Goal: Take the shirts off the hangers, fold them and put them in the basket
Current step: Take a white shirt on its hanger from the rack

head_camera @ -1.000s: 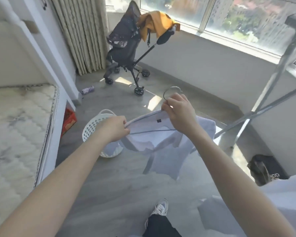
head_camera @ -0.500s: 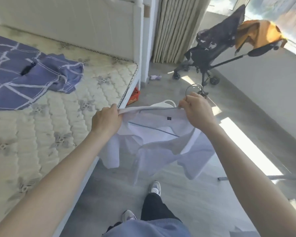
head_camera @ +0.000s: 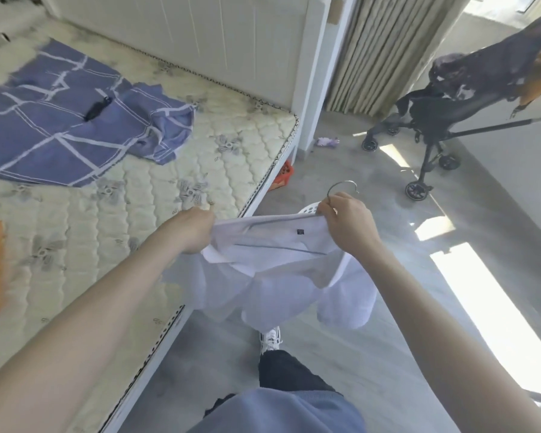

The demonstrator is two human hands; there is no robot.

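Observation:
A white shirt [head_camera: 281, 276] hangs in the air between my hands, still on its hanger, over the floor beside the bed. My left hand [head_camera: 194, 228] grips the shirt's left shoulder. My right hand [head_camera: 347, 225] grips the right side of the collar together with the hanger, whose metal hook [head_camera: 342, 189] sticks up past my fingers. Just behind the shirt a small part of the white basket's rim [head_camera: 308, 209] shows; the rest of it is hidden.
A bare quilted mattress [head_camera: 122, 214] fills the left, with a blue checked cloth [head_camera: 69, 126] on it. A black stroller [head_camera: 444, 120] stands at the back right by the curtain [head_camera: 394, 51]. An orange box [head_camera: 281, 176] sits under the bed. My foot [head_camera: 270, 337] is below the shirt.
My view has turned left from the window and drying rack toward the bed. Both hands have kept their grip on the shirt and hanger and carried them closer to the mattress.

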